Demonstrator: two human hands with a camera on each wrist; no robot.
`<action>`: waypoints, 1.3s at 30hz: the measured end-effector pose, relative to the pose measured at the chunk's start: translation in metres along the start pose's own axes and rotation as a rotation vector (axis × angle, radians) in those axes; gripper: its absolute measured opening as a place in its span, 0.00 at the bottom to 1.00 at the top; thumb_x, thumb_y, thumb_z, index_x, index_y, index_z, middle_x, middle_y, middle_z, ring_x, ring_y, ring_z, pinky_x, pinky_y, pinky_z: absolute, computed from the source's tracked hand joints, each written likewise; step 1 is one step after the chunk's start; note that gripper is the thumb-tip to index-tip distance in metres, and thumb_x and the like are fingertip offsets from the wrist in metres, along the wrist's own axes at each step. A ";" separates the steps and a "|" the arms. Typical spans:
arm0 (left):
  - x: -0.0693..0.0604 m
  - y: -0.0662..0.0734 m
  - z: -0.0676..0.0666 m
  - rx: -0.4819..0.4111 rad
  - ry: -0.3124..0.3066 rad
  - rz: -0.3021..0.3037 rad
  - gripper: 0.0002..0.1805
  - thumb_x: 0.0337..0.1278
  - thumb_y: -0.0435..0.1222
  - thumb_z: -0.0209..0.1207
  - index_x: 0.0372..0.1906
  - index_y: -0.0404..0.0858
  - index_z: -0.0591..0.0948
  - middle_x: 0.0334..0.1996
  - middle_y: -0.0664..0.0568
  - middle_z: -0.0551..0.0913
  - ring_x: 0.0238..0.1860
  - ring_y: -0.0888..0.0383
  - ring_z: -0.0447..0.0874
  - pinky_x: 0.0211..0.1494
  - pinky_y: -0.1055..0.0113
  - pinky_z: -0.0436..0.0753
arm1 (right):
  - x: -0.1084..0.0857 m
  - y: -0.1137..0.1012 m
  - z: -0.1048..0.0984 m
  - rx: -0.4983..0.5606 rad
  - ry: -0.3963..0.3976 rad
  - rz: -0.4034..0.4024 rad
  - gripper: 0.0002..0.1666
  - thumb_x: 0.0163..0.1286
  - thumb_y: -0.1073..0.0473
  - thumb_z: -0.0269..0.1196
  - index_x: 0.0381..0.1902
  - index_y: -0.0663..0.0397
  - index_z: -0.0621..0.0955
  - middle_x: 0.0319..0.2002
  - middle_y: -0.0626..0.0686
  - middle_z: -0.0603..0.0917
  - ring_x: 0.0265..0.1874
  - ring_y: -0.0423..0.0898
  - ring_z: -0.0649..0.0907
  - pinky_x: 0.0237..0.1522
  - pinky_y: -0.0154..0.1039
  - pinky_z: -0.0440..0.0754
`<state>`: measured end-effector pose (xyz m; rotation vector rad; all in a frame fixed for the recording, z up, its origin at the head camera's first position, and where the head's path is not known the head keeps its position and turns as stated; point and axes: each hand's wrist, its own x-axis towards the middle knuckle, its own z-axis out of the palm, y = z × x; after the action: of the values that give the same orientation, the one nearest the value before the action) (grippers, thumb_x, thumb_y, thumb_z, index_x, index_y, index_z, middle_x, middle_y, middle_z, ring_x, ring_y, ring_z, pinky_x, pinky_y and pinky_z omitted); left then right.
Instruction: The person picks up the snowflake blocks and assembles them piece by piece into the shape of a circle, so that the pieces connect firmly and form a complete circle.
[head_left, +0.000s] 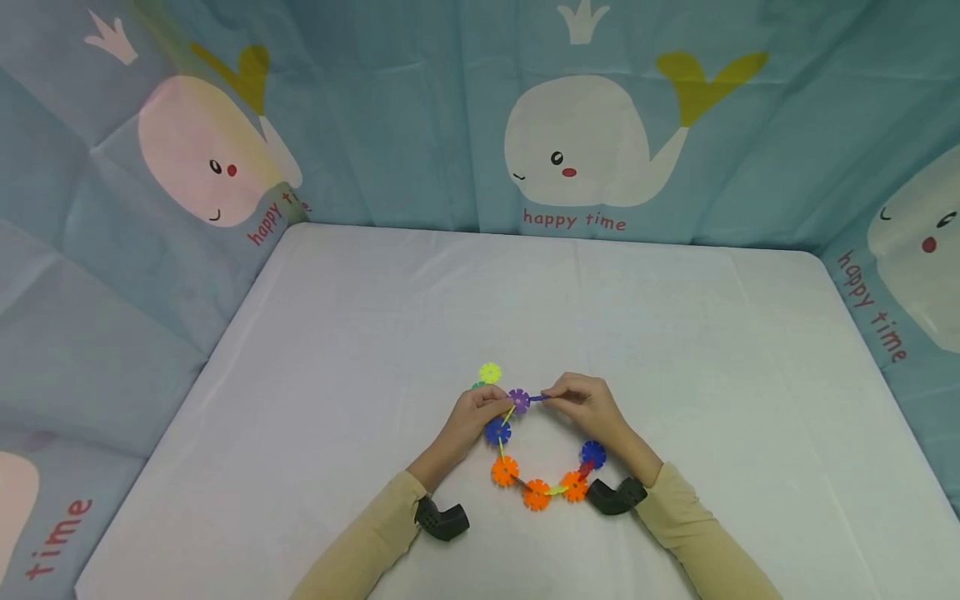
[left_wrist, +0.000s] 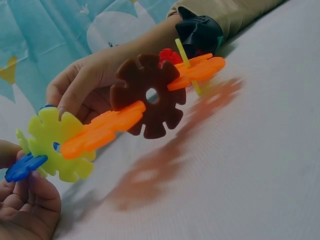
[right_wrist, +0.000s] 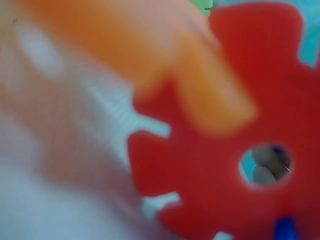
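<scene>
A chain of slotted plastic flower discs curves between the hands in the head view. My left hand (head_left: 480,410) pinches it at a purple disc (head_left: 518,401), beside a blue disc (head_left: 497,432). My right hand (head_left: 591,404) pinches a dark blue disc (head_left: 537,398), seen edge-on, which meets the purple one. In the left wrist view, the left fingertips touch a blue disc (left_wrist: 24,167) joined to a yellow disc (left_wrist: 50,137), and a brown disc (left_wrist: 130,90) links two orange ones. A red disc (right_wrist: 215,165) fills much of the right wrist view.
Beyond the left hand lies a yellow disc (head_left: 491,372) with a partly hidden green disc (head_left: 478,385). The chain's other end has a blue disc (head_left: 592,454) near the right wrist. Black devices (head_left: 442,521) sit at both wrists. Whale-print cloth (head_left: 420,125) hangs around the white table (head_left: 375,333).
</scene>
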<state>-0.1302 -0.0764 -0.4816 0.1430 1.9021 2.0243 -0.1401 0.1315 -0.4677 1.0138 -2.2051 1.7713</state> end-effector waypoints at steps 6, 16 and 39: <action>0.005 -0.014 0.000 -0.024 0.019 0.005 0.07 0.57 0.31 0.55 0.26 0.32 0.74 0.18 0.54 0.75 0.19 0.63 0.67 0.24 0.74 0.69 | 0.000 -0.001 0.000 -0.029 0.010 -0.054 0.02 0.53 0.76 0.62 0.27 0.71 0.79 0.25 0.60 0.79 0.25 0.48 0.78 0.32 0.31 0.76; 0.005 -0.016 0.001 -0.020 0.024 0.039 0.07 0.56 0.32 0.54 0.27 0.31 0.74 0.18 0.54 0.73 0.21 0.63 0.66 0.26 0.74 0.68 | -0.003 -0.001 -0.004 -0.050 0.051 -0.055 0.11 0.48 0.83 0.61 0.29 0.69 0.79 0.26 0.61 0.78 0.25 0.48 0.77 0.33 0.30 0.76; -0.010 0.017 0.002 0.150 -0.102 0.033 0.07 0.59 0.30 0.52 0.29 0.28 0.74 0.19 0.56 0.72 0.21 0.63 0.66 0.28 0.73 0.67 | -0.001 0.001 0.002 0.031 -0.092 -0.046 0.11 0.45 0.84 0.62 0.25 0.69 0.81 0.23 0.60 0.80 0.23 0.48 0.78 0.29 0.31 0.76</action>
<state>-0.1235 -0.0786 -0.4627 0.3119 1.9982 1.8558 -0.1393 0.1298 -0.4693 1.1655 -2.1938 1.7787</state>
